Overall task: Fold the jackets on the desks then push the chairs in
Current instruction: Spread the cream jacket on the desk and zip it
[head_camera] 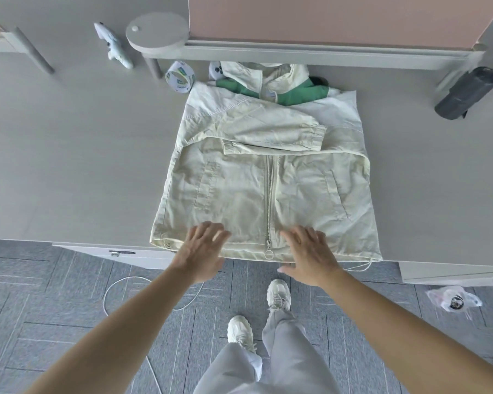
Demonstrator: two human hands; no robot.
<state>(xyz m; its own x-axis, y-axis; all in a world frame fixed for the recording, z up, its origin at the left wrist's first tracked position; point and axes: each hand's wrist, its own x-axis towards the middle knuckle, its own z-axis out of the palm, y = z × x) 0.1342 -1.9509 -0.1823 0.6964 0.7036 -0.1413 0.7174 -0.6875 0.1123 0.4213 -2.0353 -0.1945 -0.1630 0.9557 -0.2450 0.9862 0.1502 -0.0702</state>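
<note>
Left hand [202, 251] and right hand [310, 254] lie open on the cream jacket [239, 189], at its near hem; folding it toward the collar seems next

Loose light grey trousers [291, 351] are worn; chunky off-white laced sneakers [279, 292] are seen below them; both forearms [120, 322] are bared.

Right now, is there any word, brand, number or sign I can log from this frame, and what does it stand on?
No text can be read.
tape roll: green and blue printed marks, too blurred to read.
plastic bag on the floor: dark round label, too small to read.
jacket: no lettering shows.
</note>
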